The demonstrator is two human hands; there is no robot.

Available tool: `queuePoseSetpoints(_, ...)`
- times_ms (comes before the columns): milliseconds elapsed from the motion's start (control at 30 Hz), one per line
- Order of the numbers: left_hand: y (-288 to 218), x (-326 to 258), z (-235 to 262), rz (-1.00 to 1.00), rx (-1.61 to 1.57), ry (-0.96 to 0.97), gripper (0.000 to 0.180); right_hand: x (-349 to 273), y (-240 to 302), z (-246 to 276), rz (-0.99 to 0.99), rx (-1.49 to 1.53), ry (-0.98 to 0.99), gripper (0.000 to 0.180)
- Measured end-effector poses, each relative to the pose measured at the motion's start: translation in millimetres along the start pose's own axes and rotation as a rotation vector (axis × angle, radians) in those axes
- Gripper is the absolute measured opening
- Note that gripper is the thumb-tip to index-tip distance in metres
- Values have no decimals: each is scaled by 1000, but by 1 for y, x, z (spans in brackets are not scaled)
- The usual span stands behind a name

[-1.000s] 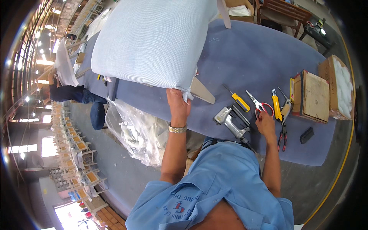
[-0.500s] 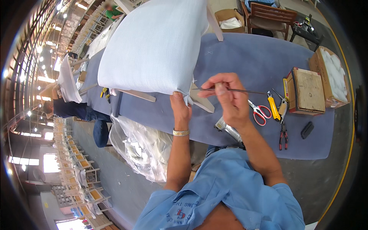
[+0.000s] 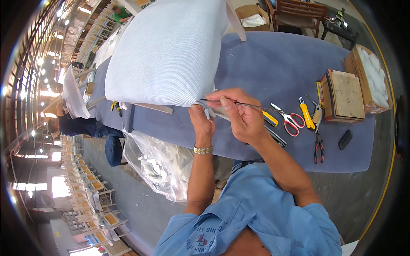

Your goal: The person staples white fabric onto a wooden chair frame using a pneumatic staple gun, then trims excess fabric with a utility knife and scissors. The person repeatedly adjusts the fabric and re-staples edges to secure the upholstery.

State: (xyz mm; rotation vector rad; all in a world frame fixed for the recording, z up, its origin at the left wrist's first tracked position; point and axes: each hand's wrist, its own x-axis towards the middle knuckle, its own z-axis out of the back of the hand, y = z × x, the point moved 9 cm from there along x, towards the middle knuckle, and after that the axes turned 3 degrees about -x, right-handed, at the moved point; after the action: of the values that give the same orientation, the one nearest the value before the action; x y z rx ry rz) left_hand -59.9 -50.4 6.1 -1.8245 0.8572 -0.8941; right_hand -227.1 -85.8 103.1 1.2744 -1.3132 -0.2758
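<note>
An upholstered chair [image 3: 164,55] covered in pale blue-white woven fabric lies on the table, with light wooden legs sticking out. My left hand [image 3: 201,121] is closed on a fold of loose fabric at the near corner of its padding, the thumb pressed on top. In my right hand [image 3: 245,119], pinched between thumb and fingers, is a thin dark metal rod [image 3: 260,106]. The rod's pointed tip reaches the fabric corner just above my left thumb; whether it goes into the cloth I cannot tell.
On the blue padded table [image 3: 265,59] lie red-handled scissors [image 3: 292,123], a yellow cutter [image 3: 306,117], pliers [image 3: 318,147] and a black block [image 3: 344,140]. Boxes [image 3: 344,96] stand at the right. A plastic bag of scraps [image 3: 158,166] hangs at the near edge. Another person [image 3: 79,126] works at left.
My right hand has moved left and slightly down, bringing the rod's tip to the fabric corner. My left hand keeps its grip there.
</note>
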Motion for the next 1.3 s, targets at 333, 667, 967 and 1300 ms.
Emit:
queuePoseSetpoints(333, 2, 4, -1, -29, -4, 34, 97, 17, -26, -1, -199, 222, 59, 47)
queuePoseSetpoints(667, -6, 1, -6, -19, 89, -94, 110, 15, -31, 4, -219, 247, 58, 41)
queuePoseSetpoints(967, 12, 2, 11, 60, -50, -62, 110, 9, -19, 10, -156, 185, -69, 39)
queuePoseSetpoints(1300, 8, 3, 16, -48, 29, -123, 96, 0, -31, 19, -210, 128, -36, 36)
